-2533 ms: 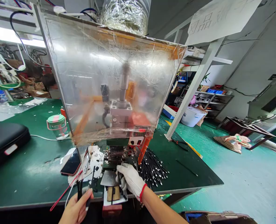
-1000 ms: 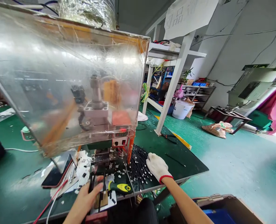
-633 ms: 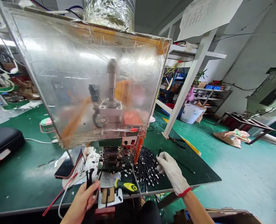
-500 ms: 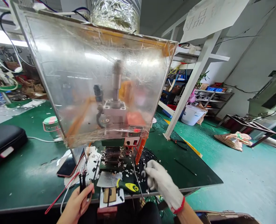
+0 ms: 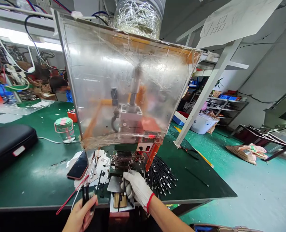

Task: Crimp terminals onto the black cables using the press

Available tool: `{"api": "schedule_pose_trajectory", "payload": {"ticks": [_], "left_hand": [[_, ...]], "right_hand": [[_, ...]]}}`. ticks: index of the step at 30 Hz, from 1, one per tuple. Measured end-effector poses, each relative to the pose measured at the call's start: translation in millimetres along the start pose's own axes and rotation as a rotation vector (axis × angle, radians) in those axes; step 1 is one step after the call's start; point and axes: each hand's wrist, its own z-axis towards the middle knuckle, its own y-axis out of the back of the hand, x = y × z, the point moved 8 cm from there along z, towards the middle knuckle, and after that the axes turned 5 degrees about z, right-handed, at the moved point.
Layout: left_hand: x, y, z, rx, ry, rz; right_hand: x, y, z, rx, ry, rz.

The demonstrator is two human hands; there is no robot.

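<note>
My left hand [image 5: 81,214], bare, is at the bottom of the view at the bench's front edge and grips black-handled pliers [image 5: 85,196]. My right hand [image 5: 136,187], in a white knit glove with a red band at the wrist, pinches a thin black rod [image 5: 124,188]. That hand sits over a steel plate [image 5: 115,184], just in front of a small press [image 5: 123,161]. A wooden block [image 5: 120,200] lies on white paper below it. Several white-marked black rods [image 5: 161,178] lie fanned out to the right.
A clear plastic shield [image 5: 130,87] rises above the press. On the green bench are a phone [image 5: 78,165], a black case [image 5: 9,145], a lidded cup [image 5: 64,129], scraps, and a red and a white wire. A person [image 5: 60,87] stands far back. The bench ends right, above a green floor.
My right hand has moved left from the rod pile to above the steel plate, now hiding the yellow-handled tool. My view has turned slightly left. My left hand stays near the bench edge.
</note>
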Motion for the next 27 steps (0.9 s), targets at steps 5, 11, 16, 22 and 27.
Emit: {"api": "schedule_pose_trajectory", "payload": {"ticks": [5,11,16,22,27], "left_hand": [[6.4,2.2,2.3,-0.03,0.006,0.021],[-1.7,-1.7,-6.8,-0.035,0.04,0.05],[-14.5,-11.2,-13.4,0.034,-0.001,0.081],[-10.8,-15.3,-4.5,0.123,-0.003,0.271],[-15.0,-21.1,0.5,0.21,-0.103,0.419]], "right_hand": [[4.1,-2.6,1.5,-0.005,0.013,0.034],[6.8,-2.9,1.8,-0.009,0.004,0.032],[8.7,0.1,1.9,0.0,0.019,-0.035],[46.0,1.8,-38.2,0.015,0.148,-0.486],[67.7,-7.9,-86.7,0.09,0.254,-0.772]]}}
